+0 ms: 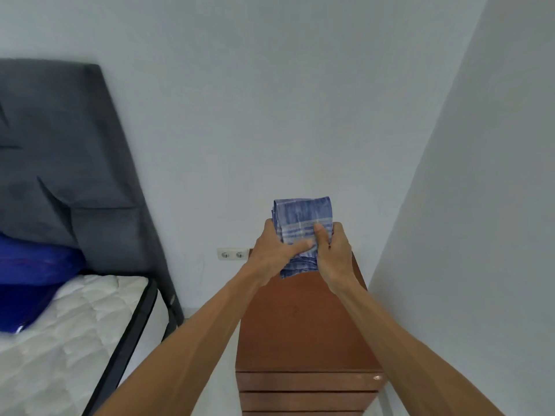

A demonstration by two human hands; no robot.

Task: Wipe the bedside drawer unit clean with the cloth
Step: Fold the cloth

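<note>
A brown wooden bedside drawer unit stands in the corner, its flat top bare and several drawer fronts showing at the bottom of the view. Above its far end I hold a folded blue and white checked cloth upright in the air. My left hand grips the cloth's left side with the thumb across its front. My right hand grips its right side. The cloth's lower end hangs just over the top's back edge; contact with the wood cannot be made out.
A white wall rises behind the unit and another close on its right. A double wall socket sits just left of the unit. A bed with a white mattress, grey headboard and blue pillow stands to the left.
</note>
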